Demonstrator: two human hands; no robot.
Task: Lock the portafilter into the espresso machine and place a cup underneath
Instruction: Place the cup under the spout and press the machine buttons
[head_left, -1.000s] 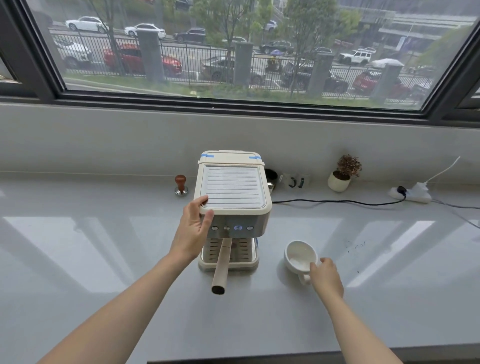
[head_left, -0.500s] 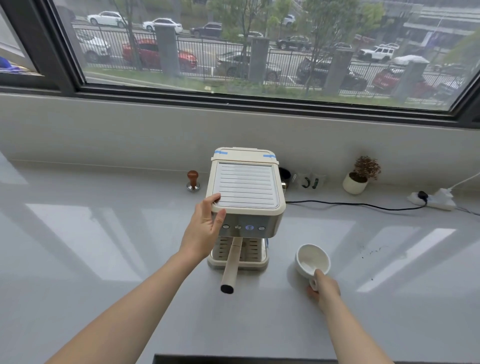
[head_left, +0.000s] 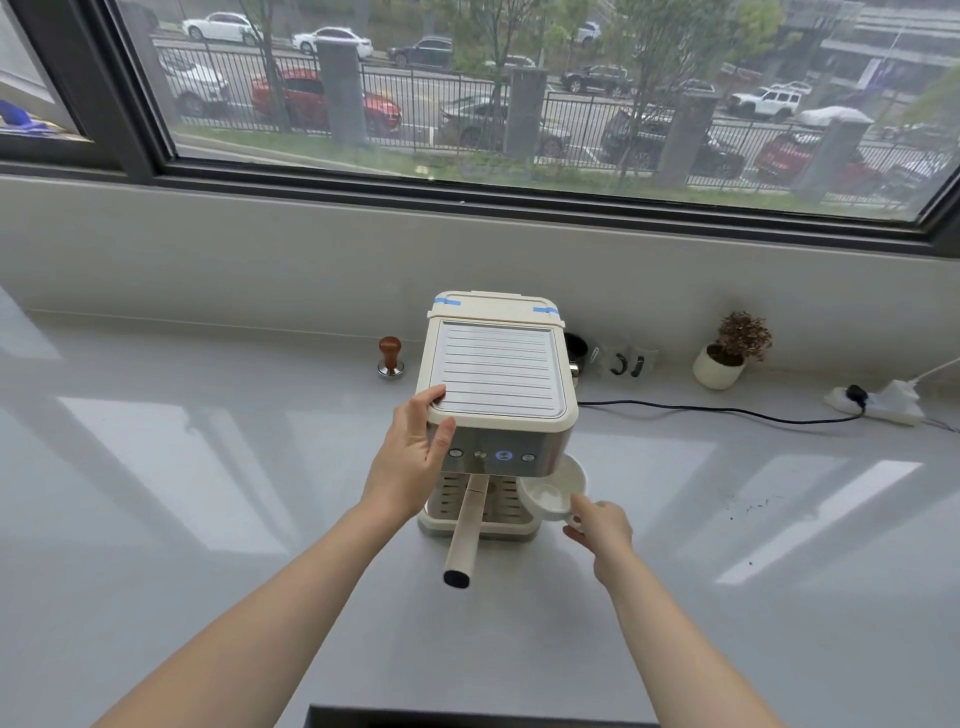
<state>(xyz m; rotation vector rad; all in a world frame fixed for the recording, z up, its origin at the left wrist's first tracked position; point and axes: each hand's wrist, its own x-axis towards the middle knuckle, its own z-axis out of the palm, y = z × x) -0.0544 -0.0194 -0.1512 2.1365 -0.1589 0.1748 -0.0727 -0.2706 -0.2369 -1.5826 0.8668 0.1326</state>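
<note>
A cream espresso machine (head_left: 496, 374) stands on the grey counter below the window. The portafilter's long cream handle (head_left: 467, 525) sticks out toward me from under the machine's front; its basket is hidden under the machine. My left hand (head_left: 415, 457) grips the machine's front left corner, thumb on top. My right hand (head_left: 597, 530) holds a white cup (head_left: 553, 491) by its handle. The cup is lifted and tilted at the machine's front right corner, partly under the control panel and over the right edge of the drip tray (head_left: 498, 525).
A wooden-knobbed tamper (head_left: 390, 356) stands left of the machine by the wall. To the right are a small potted plant (head_left: 727, 353), a black cable (head_left: 701, 410) and a white power strip (head_left: 883, 402). Some dark specks lie on the counter (head_left: 748, 509).
My right hand has lifted the cup off the counter and carried it left to the machine's front right corner. My left hand stays on the machine. The camera has moved closer.
</note>
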